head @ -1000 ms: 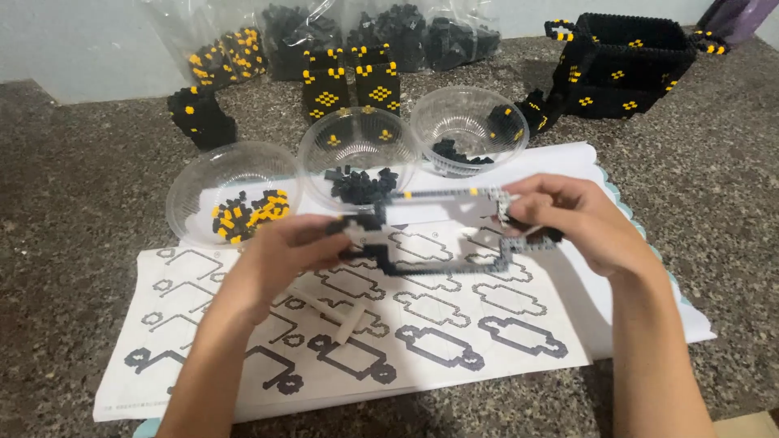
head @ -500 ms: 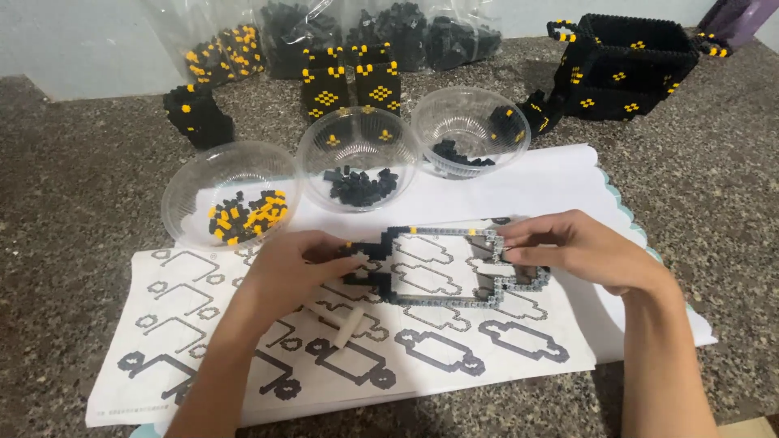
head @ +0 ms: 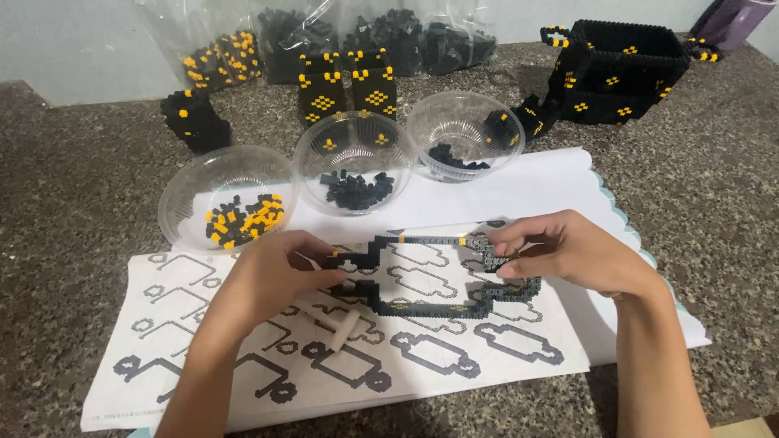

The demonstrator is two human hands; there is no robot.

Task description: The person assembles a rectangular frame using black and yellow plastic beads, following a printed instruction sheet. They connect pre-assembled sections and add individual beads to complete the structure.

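Observation:
A flat black outline frame of tiny building bricks (head: 430, 276), with a few yellow bricks in it, lies on a white printed pattern sheet (head: 243, 365). My left hand (head: 276, 272) pinches the frame's left end. My right hand (head: 560, 251) pinches its right end between thumb and fingers. A small pale wooden tool (head: 345, 331) rests on the sheet just below my left hand.
Three clear plastic bowls stand behind the sheet: one with yellow and black bricks (head: 231, 207), two with black bricks (head: 355, 166) (head: 464, 134). Built black-and-yellow block pieces (head: 617, 69) (head: 349, 89) (head: 195, 118) and bags of bricks (head: 389, 36) line the back of the granite counter.
The brick frame was held up above the sheet a second ago; both hands have lowered it onto the printed sheet and still grip its ends.

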